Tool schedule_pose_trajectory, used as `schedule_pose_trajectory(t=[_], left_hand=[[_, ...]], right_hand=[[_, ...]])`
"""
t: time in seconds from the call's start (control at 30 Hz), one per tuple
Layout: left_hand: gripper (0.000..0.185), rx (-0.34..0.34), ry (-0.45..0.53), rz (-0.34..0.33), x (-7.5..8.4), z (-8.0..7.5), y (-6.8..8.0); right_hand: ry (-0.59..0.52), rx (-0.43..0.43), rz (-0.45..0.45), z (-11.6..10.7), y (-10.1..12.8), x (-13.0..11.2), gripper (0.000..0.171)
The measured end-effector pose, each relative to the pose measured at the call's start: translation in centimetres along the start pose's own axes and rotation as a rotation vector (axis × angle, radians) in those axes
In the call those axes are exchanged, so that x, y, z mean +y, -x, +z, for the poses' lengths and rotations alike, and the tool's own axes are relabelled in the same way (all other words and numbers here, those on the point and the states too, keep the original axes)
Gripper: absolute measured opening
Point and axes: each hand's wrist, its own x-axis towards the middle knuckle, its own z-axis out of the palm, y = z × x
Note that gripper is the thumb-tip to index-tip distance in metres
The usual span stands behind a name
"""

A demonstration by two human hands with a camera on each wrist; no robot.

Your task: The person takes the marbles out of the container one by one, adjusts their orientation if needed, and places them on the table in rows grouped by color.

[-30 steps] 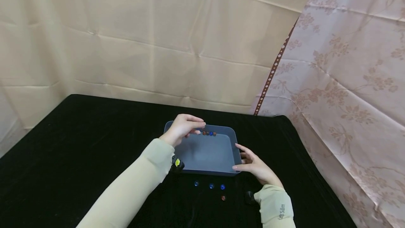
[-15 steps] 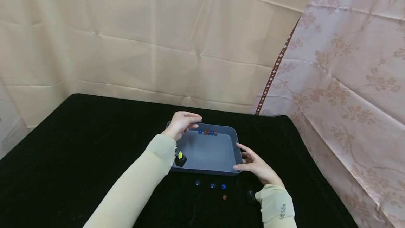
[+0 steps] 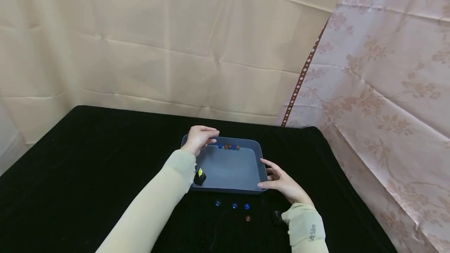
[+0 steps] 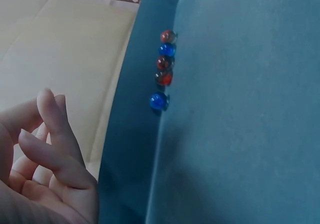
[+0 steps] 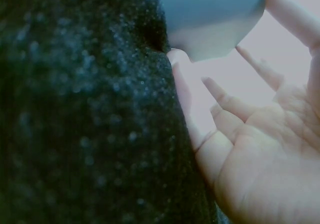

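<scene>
A shallow blue-grey tray [image 3: 228, 171] lies on the black cloth. Along its far wall runs a row of several glass marbles, with a blue marble [image 4: 158, 101] at the left end, slightly apart from a red-and-clear marble [image 4: 163, 77]. My left hand [image 3: 200, 139] is over the tray's far left corner, left of the row. Its fingers are loosely bent with nothing between them. My right hand [image 3: 284, 182] holds the tray at its near right corner, thumb and forefinger at the rim, the other fingers beside the outer wall.
In front of the tray on the black cloth [image 3: 105, 159] lie a clear bluish marble [image 3: 218, 202], two blue marbles [image 3: 247, 206] and a reddish-brown marble [image 3: 248, 218]. A beige curtain [image 3: 158, 50] hangs behind the table, a floral one [image 3: 379, 89] at the right.
My left hand has drawn back leftward from the row, its fingers off the blue marble, which now shows fully at the left end. The right hand stays at the tray.
</scene>
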Motion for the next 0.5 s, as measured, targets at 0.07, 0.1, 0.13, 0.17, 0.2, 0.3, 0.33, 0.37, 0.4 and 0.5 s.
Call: schedule_pose_trajectory(t=[0.07,0.1,0.13,0.17,0.2,0.3,0.33,0.37,0.4,0.5], left_hand=[[0.024,0.006,-0.003,-0.006,-0.3,-0.1,-0.2],[0.024,0.006,-0.007,-0.009,-0.4,-0.1,-0.3],[0.024,0.006,-0.016,-0.011,-0.5,-0.1,-0.4],[0.024,0.003,-0.024,-0.012,-0.6,-0.1,-0.4],[0.024,0.0,-0.032,-0.015,-0.7,0.0,-0.5],[0.024,-0.016,-0.052,-0.025,-1.1,0.1,-0.6],[0.024,-0.023,-0.058,-0.03,-1.2,0.1,-0.6],[0.024,-0.029,-0.065,-0.037,-1.3,0.2,-0.6],[0.024,-0.036,-0.071,-0.045,-1.4,0.2,-0.7],[0.026,-0.053,-0.081,-0.064,-1.7,0.3,-0.7]], right_hand=[[-0.004,-0.003,-0.006,0.0,0.0,0.0,0.08],[-0.004,-0.004,-0.006,0.1,0.0,0.0,0.08],[-0.005,-0.003,-0.003,0.1,0.0,0.0,0.08],[-0.006,-0.001,0.0,0.0,0.0,0.0,0.08],[-0.005,0.001,0.003,0.0,0.0,0.0,0.08],[-0.001,0.002,0.004,0.0,0.0,0.0,0.079],[-0.003,0.001,0.003,0.0,0.0,0.0,0.079],[-0.005,0.0,0.002,0.0,0.0,0.0,0.079],[-0.006,-0.002,0.001,0.0,0.0,0.0,0.079],[-0.012,0.002,-0.001,0.1,0.0,-0.1,0.08]])
